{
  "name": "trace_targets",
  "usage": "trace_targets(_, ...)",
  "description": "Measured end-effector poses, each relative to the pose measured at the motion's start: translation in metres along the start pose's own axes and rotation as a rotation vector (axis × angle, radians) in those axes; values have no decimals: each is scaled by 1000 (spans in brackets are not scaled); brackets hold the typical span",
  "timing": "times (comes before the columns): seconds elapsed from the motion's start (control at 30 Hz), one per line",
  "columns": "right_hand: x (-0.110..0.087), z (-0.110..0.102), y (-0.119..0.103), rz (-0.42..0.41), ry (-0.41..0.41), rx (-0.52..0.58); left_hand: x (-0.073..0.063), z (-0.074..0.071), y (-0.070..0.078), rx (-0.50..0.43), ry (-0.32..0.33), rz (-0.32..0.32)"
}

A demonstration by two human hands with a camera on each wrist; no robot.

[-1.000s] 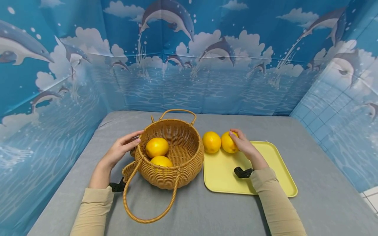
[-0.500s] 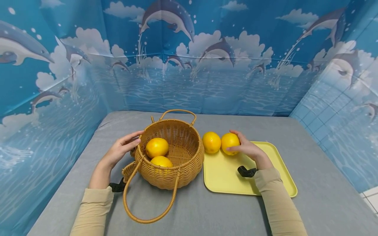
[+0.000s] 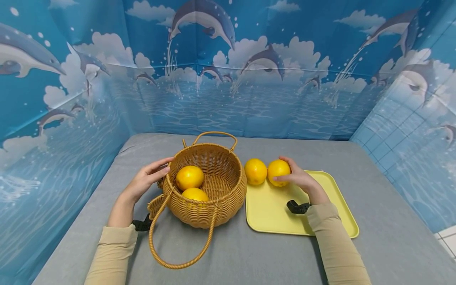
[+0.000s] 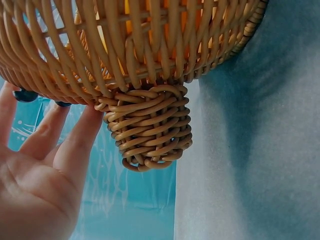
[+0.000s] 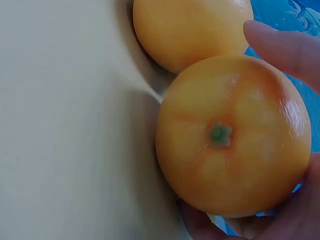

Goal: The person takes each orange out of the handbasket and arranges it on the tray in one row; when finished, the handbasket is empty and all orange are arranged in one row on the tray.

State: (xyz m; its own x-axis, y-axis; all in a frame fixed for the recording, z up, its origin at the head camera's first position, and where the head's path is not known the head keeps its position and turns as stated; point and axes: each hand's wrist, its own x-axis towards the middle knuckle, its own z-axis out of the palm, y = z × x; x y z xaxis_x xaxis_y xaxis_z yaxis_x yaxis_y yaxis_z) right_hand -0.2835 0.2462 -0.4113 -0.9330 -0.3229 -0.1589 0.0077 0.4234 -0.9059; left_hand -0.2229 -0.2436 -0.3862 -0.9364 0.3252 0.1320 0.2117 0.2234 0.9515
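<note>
Left of centre in the frame, a wicker basket [image 3: 213,217] sits on the grey tabletop [image 3: 278,261], two yellow-orange fruits [image 3: 190,177] inside it, its near handle [image 3: 178,266] looping toward the bottom edge. The left hand [image 3: 144,180] touches the rim's left side with its fingers. Right of centre, the right hand [image 3: 301,179] grips a round fruit [image 3: 278,171] at the upper left of a yellow tray [image 3: 270,215], with another fruit [image 3: 255,171] just beside it. Blue dolphin-printed curtains [image 3: 213,105] fill the upper half.

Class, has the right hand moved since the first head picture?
Yes, the right hand has shifted slightly rightward against the yellow tray.
</note>
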Motion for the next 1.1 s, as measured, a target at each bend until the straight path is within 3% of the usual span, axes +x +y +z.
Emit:
trace_targets(0.43,-4,-7,2,-30,-35,-8,1,0,-1,6,4,9)
trace_targets(1.1,-1,-4,4,-27,10,-61,0,-1,-1,6,6,-3)
